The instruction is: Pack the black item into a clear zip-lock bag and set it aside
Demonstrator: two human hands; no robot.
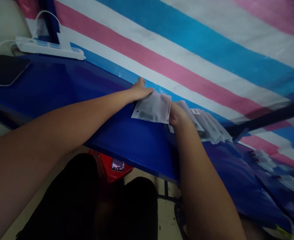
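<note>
A frosted plastic bag [150, 108] with a dark item inside is held up above the blue table, a small hole near its lower left corner. My left hand [139, 90] has closed on the bag's upper left edge; some of its fingers are hidden behind the plastic. From the right, my right hand [177, 111] grips the bag's right side, with its fingertips seen faintly through or behind it. Just right of that hand, several similar filled bags [208, 125] lie overlapping in a row, one bearing a white label.
A white power strip [49, 48] and a dark tablet-like device [7, 70] lie at the table's left end. A striped sheet [162, 43] hangs behind. More small bags [289, 181] rest at far right. Below is a red stool [109, 170] with a phone-like object.
</note>
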